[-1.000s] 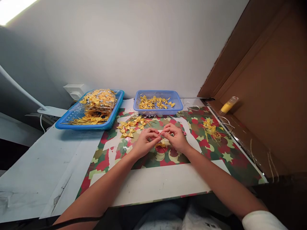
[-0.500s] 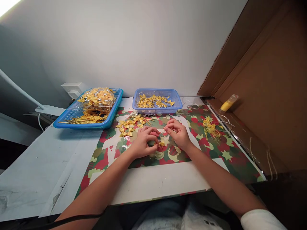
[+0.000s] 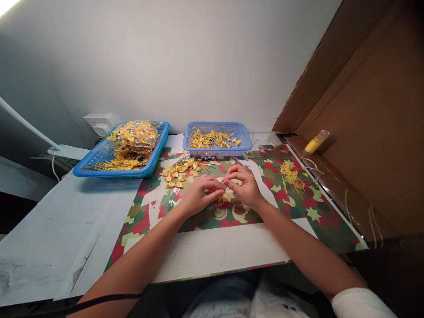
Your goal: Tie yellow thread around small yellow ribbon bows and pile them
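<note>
A small yellow bow (image 3: 222, 199) is pinched between the left hand (image 3: 198, 194) and right hand (image 3: 244, 185) above the bench (image 3: 212, 251).

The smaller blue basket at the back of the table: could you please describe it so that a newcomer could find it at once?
Start at the patterned mat on the table. At its far edge, against the wall, stands the smaller blue basket. Unlike the larger blue tray to its left, which carries a clear bag, it has fine mesh walls and only a thin layer of loose yellow bows.
</note>
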The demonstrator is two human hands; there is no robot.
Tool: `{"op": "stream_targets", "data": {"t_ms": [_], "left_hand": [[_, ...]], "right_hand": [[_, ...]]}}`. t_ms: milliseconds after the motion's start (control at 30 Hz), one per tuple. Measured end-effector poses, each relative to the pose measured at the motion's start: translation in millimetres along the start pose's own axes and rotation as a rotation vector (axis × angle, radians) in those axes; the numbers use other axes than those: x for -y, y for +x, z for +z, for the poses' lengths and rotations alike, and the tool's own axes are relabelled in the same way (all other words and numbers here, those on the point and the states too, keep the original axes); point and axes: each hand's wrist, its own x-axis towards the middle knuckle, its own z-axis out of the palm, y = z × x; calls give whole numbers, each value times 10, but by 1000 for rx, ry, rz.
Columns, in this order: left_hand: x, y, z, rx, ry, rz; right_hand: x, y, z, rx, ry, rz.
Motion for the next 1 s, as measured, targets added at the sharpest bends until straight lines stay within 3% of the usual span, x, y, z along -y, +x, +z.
{"op": "stream_targets", "data": {"t_ms": [200,467,867,1000], "left_hand": [[55,-15,33,-91,-99,-123],[42,-21,76,-134,-103,-146],[17,-8,113,-109,-135,-133],[4,-6,111,-162,-125,-136]], "right_hand": [[-30,-102,-12,-65,-116,155],[10,-305,110,82,-219,148],[-2,-329,233,86,-328,161],[-14,-344,225,97,-345,146]]}}
